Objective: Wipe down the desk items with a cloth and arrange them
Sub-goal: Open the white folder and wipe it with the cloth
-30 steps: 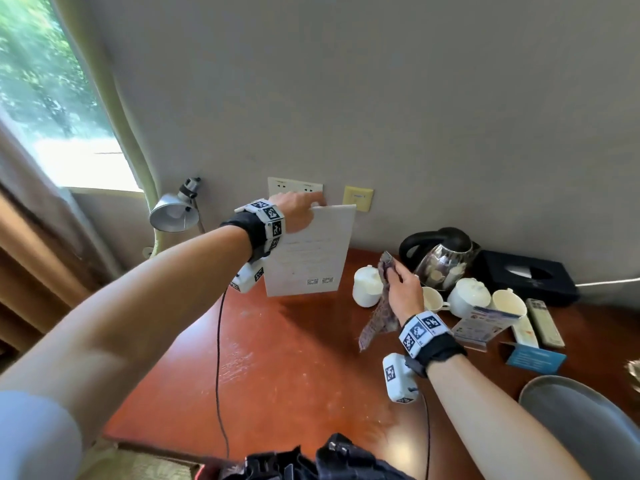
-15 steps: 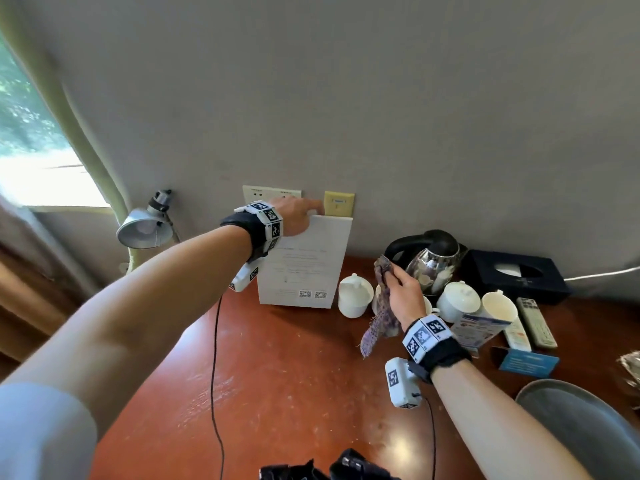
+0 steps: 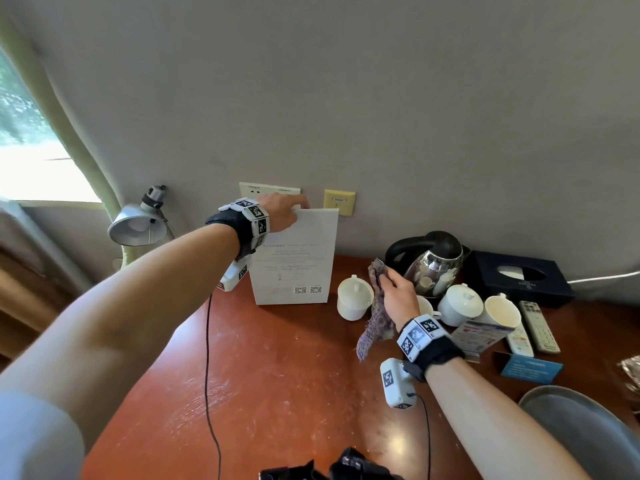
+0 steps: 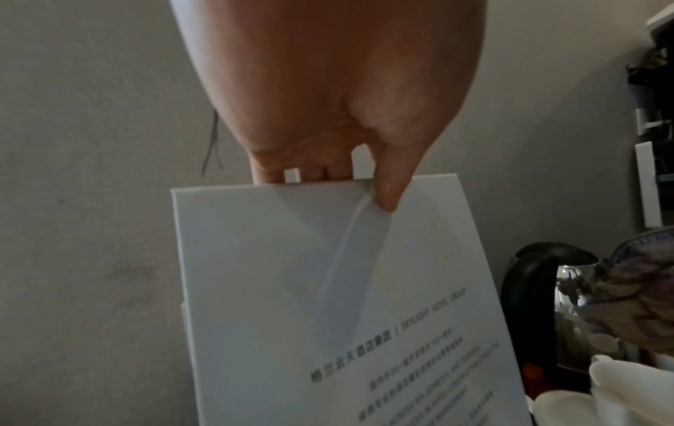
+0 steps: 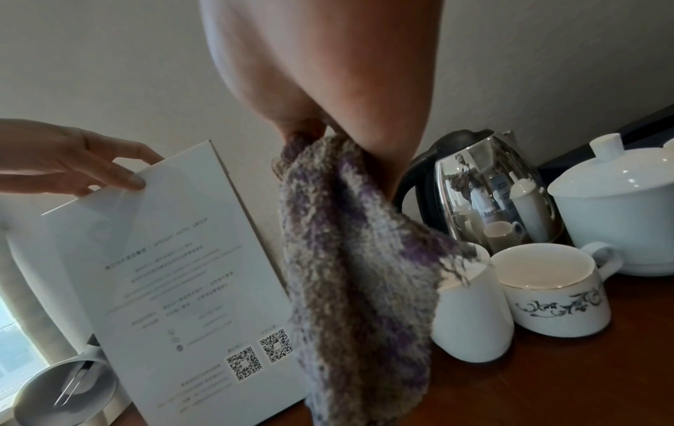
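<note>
**Holding the white card upright at the wall, cloth in your other hand**

Standing the white card on its lower edge at the back of the red-brown desk, you pinch its top edge with your left hand: the thumb lies on the printed face and the fingers go behind it. The card is upright, close against the wall, with a desk lamp well to its left.

Just right of the card stands a lidded white cup. Right of that, your right hand grasps the mottled purple cloth, fingers curled round its top so the rest hangs free above the desk, near the card but apart from it.

Further right of the card sit the steel kettle, a patterned open cup, a lidded pot, another open cup, two remotes and a dark tissue box at the wall.
</note>
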